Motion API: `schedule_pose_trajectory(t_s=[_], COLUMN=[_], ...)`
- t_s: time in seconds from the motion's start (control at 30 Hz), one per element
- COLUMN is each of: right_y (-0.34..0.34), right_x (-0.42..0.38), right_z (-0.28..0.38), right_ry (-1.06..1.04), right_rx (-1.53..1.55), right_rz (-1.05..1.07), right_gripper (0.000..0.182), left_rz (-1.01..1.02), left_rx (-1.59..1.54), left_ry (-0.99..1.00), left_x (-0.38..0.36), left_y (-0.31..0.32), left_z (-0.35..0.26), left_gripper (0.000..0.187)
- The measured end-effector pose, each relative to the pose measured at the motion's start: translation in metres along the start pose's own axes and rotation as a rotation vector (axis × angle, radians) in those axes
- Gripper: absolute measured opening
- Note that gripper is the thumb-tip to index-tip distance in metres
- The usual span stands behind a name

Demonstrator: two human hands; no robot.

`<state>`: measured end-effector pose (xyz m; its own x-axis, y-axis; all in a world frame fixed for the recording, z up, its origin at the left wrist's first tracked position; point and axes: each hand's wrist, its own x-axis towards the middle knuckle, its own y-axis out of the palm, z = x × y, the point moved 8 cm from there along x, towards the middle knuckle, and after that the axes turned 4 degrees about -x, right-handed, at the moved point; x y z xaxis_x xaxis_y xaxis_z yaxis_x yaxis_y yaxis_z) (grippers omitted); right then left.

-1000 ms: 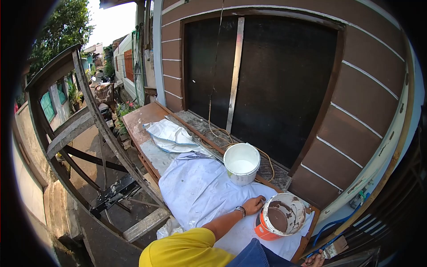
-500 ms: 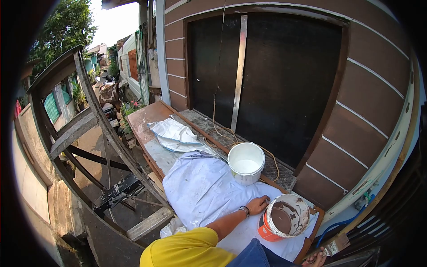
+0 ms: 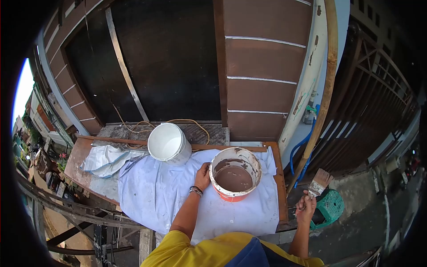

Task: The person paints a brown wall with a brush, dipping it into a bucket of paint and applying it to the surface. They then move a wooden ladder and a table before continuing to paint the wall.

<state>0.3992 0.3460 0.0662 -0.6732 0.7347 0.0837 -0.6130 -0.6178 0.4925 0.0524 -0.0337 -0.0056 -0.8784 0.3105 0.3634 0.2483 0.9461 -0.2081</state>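
My left hand (image 3: 203, 176) is at the left side of an orange-and-white paint bucket (image 3: 232, 196), its curled fingers against the rim. Brown paint (image 3: 233, 178) fills the lower part of the bucket, and smears coat its inner wall. Off the table's right end, my right hand (image 3: 306, 208) grips a wide paintbrush (image 3: 318, 183) by the handle, with the brown-stained bristles pointing up. A white bucket (image 3: 170, 144) stands behind and left of the paint bucket; its inside is white. A white cloth (image 3: 151, 191) lies under the paint bucket.
The wooden table (image 3: 73, 160) stands against the brown wall (image 3: 262, 95). A crumpled white sack (image 3: 104, 161) lies on its left part. To the right are a bamboo pole (image 3: 329, 71), a blue hose (image 3: 299, 151) and a green stool (image 3: 334, 209). A wooden frame (image 3: 80, 211) is at lower left.
My view has swung right, bringing the gate and green stool into sight. My right hand has come up with the brush, more fully in view. My left hand stays beside the paint bucket.
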Motion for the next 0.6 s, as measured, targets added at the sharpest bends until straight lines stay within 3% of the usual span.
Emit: schedule_pose_trajectory(t_s=[0.07, 0.1, 0.27, 0.37, 0.6], right_y=[-0.011, -0.016, -0.042, -0.053, -0.052], right_x=[-0.001, -0.004, -0.014, -0.022, -0.028], right_z=[0.008, 0.012, 0.025, 0.024, 0.008], right_ry=[-0.024, -0.032, -0.021, 0.008, 0.115], right_rx=[-0.01, -0.015, -0.061, -0.089, -0.103], right_rz=[-0.035, -0.054, -0.106, -0.134, -0.13], right_gripper=[0.028, 0.027, 0.028, 0.027, 0.028], left_rz=[-0.042, -0.052, -0.111, -0.15, -0.063], left_rx=[-0.209, -0.445, -0.366, -0.346, -0.363], left_ry=[-0.089, -0.247, -0.395, -0.349, -0.369], left_x=[0.003, 0.002, -0.019, -0.032, -0.031], left_y=[-0.004, -0.003, -0.021, -0.024, -0.014], left_z=[0.005, 0.004, -0.07, -0.112, -0.131], left_gripper=[0.029, 0.032, 0.043, 0.044, 0.038])
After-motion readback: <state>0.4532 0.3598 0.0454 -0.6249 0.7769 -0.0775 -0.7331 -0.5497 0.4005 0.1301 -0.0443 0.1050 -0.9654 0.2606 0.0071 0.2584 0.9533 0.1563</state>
